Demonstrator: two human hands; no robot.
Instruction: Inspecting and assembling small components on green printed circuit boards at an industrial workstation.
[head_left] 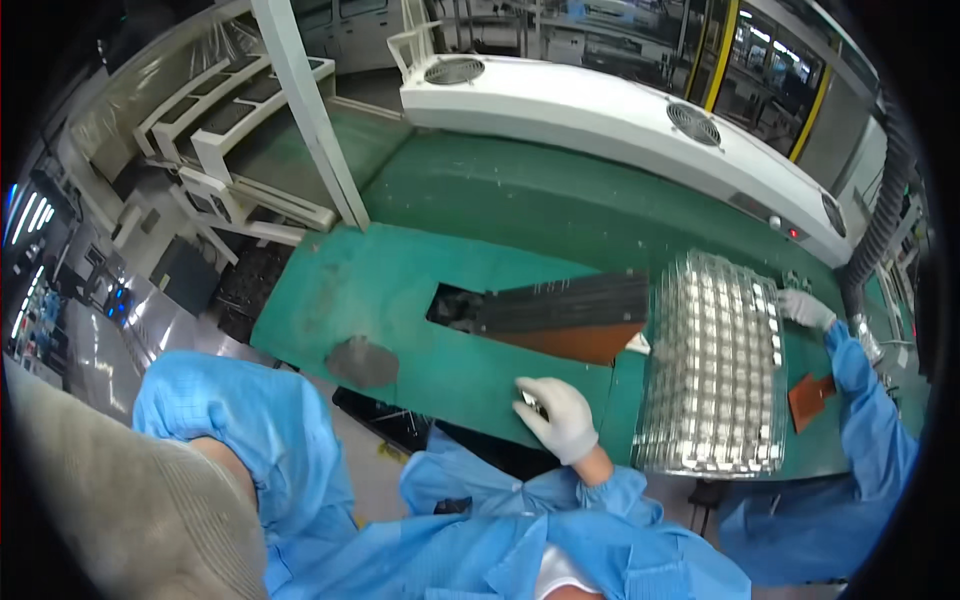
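Observation:
My left hand (120, 475), in a pale knitted glove with a ribbed cuff, is raised very close at the lower left. Its fingers run out of sight, so what they do is hidden. My right hand (565, 420), in a white glove, is over the front edge of the green bench mat (460, 385). Its thumb and forefinger are closed around a small shiny piece (532, 401), too small to name. Beyond it, a long black-topped holder with an orange-brown side (565, 315) lies across the mat. Right of this hand stands a tall stack of clear plastic trays (712, 370) with shiny pockets.
A co-worker's gloved hand (806, 309) is behind the tray stack, near an orange-brown piece (808, 400). A dark grey round patch (362, 362) is at the bench's front left. A white fan unit (590, 100) spans the back, and a white post (312, 115) rises at left.

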